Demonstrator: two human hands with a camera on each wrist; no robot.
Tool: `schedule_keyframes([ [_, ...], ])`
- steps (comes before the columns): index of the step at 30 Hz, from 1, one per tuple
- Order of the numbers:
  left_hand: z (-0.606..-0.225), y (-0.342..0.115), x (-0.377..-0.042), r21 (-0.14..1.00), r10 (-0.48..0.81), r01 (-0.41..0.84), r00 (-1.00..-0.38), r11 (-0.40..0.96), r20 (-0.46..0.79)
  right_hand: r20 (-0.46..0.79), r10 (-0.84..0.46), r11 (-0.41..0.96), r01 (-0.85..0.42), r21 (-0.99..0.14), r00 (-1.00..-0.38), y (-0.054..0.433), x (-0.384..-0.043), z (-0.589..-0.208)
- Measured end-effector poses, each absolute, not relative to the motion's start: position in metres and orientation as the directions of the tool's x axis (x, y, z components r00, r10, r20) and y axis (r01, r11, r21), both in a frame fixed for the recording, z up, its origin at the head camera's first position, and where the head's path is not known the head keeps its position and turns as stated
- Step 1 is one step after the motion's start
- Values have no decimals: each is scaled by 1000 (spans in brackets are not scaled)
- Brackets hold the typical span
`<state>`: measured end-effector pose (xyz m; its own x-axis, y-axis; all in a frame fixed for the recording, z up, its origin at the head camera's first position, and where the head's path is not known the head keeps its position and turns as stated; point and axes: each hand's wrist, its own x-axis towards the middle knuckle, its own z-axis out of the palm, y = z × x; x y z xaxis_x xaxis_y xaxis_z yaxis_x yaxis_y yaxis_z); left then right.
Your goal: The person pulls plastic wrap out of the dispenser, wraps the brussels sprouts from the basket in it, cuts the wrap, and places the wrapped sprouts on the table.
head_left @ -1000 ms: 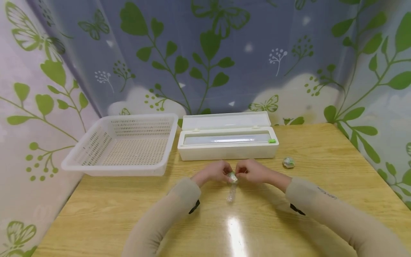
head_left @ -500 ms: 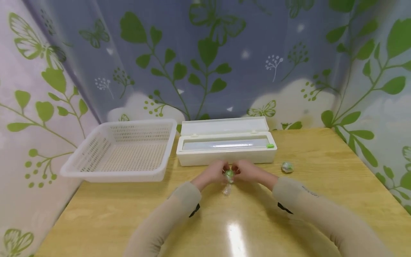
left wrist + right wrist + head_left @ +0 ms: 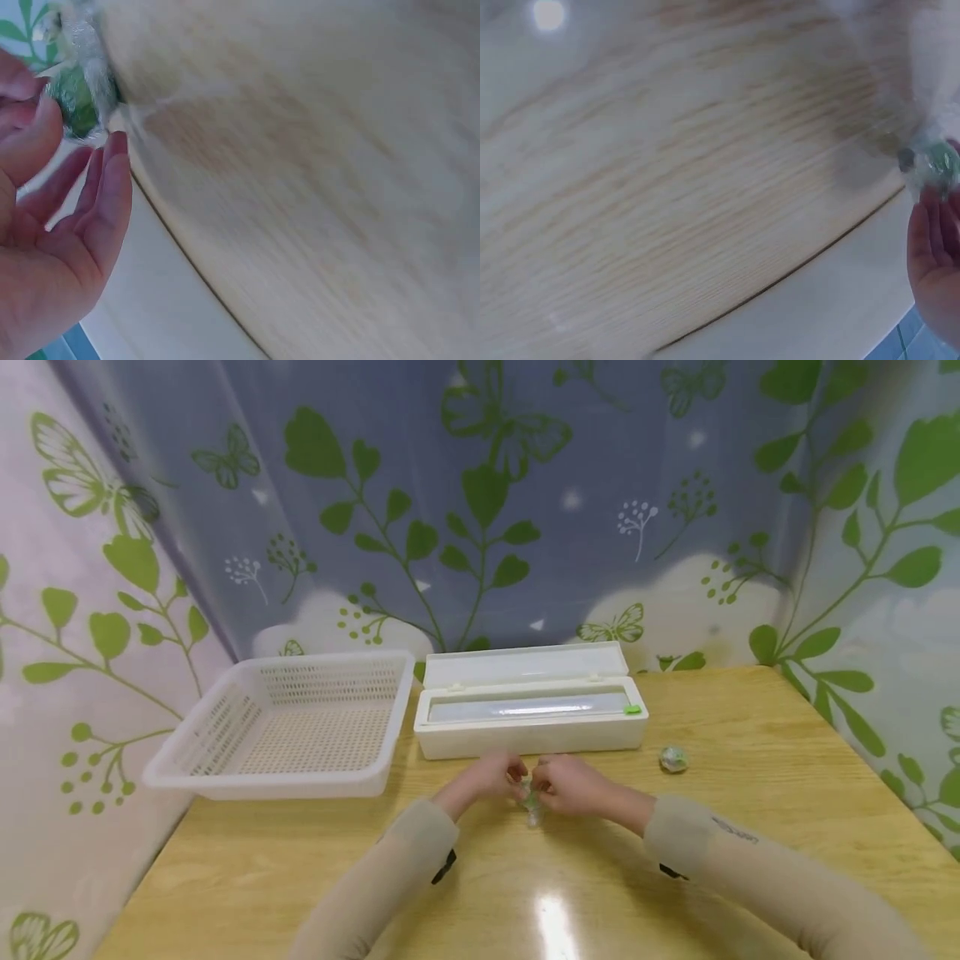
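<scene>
A small green, roundish item (image 3: 75,101) is wrapped in crinkled clear cling film, some of which trails off it. In the head view it hangs low between both hands, mostly hidden by fingers. My left hand (image 3: 495,777) pinches at its side with thumb and forefinger, while the other fingers (image 3: 112,176) spread loosely below. From the other side my right hand (image 3: 573,785) grips it; the right wrist view catches only part of that hand, its fingertips against the wrapped green item (image 3: 939,161).
Behind the hands stands a white cling film dispenser (image 3: 532,743), lid raised, with a green slider (image 3: 632,710) on its rail. A white plastic basket (image 3: 300,781) is at left. Another wrapped ball (image 3: 673,759) lies on the wooden table (image 3: 720,835) at right.
Both hands shift and turn the wrapped item, and its hanging film tail looks shorter than a second ago. The head view has tilted slightly. Basket, dispenser and other ball stay put.
</scene>
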<state>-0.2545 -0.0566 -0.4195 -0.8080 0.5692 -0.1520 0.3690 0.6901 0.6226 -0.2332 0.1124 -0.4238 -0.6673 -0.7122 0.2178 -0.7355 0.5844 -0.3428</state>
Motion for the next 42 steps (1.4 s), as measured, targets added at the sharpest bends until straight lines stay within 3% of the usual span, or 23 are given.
schedule_keyframes([
  [5,-419,-55,-244,602,597,387,-778,699,-193,137,-640,591,-599,-540,-756,114,-233,-422],
  [8,-418,-51,-237,594,608,415,-777,689,-162,49,-607,651,-531,-542,-793,116,-233,-422],
  [11,-420,-47,-230,551,629,469,-765,690,-137,-20,-650,653,-544,-527,-760,118,-232,-423],
  [15,-422,-46,-224,561,653,481,-743,673,-147,-12,-708,603,-595,-532,-707,118,-224,-429],
  [20,-421,-50,-223,604,601,386,-774,697,-199,-7,-693,620,-591,-516,-721,118,-215,-430],
  [28,-420,-44,-218,557,571,381,-792,738,-215,0,-669,638,-575,-512,-743,115,-211,-426],
  [36,-413,-37,-209,521,556,379,-797,765,-236,51,-690,604,-613,-509,-722,117,-206,-424],
  [42,-413,-35,-206,572,552,352,-805,741,-220,-63,-732,575,-565,-591,-679,124,-214,-415],
])
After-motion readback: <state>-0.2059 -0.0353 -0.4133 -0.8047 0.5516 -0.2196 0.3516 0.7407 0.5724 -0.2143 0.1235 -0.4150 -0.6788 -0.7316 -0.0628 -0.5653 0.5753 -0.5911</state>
